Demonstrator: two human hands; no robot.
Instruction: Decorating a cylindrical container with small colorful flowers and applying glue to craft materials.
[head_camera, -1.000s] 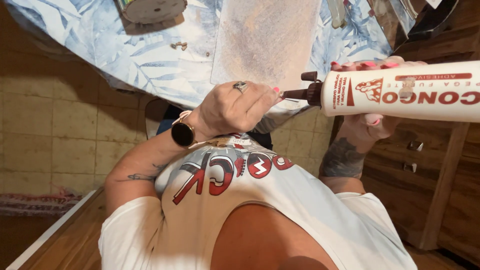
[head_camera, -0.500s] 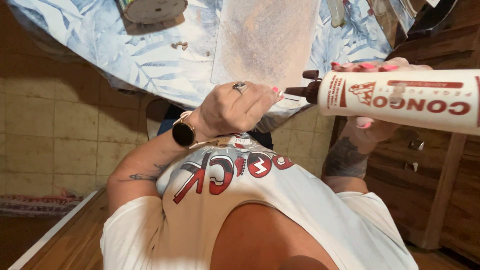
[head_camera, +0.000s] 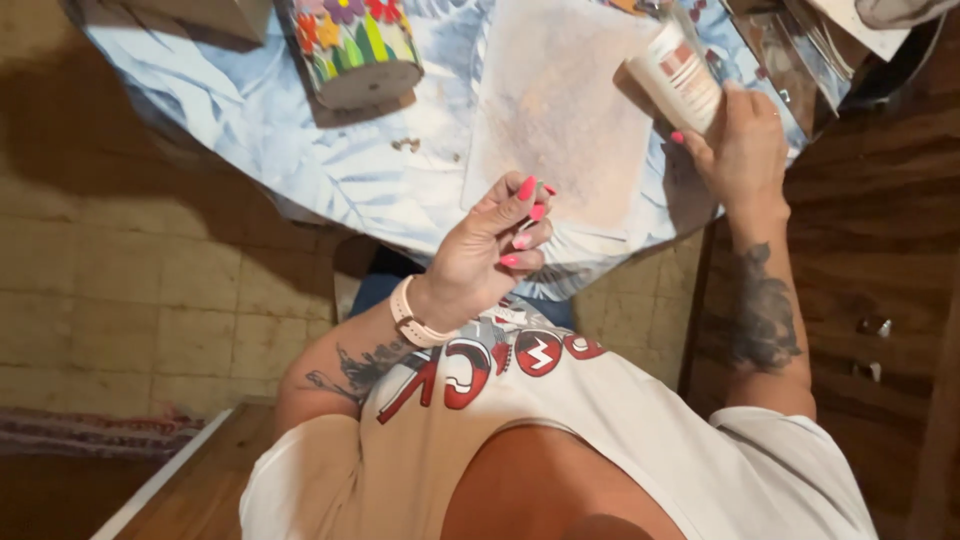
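Pink-nailed right hand (head_camera: 745, 140) wrapped tight around a white cylindrical tube with a red-brown label (head_camera: 678, 75), held tilted over the far right edge of the pale rectangular paper sheet (head_camera: 560, 120). Left hand (head_camera: 495, 250) lifted above the near edge of that sheet, fingers curled together and pinched, probably on a small cap, though too little shows between the fingertips to be sure. Best done, by the look of it, with the tube kept steady and low over the sheet, nozzle end aimed onto the paper rather than the blue leaf-print tablecloth (head_camera: 250, 130), and the small piece kept pinched and well away from the table edge. Nozzle end of the tube hidden behind the hand and blurred; impossible to tell whether open or capped. Round pot with painted flowers (head_camera: 355, 50) cut off at the top of the frame. Tiny dark bits (head_camera: 405, 145) on the cloth too small to identify. Clutter at top right (head_camera: 830, 40) cropped and unclear.
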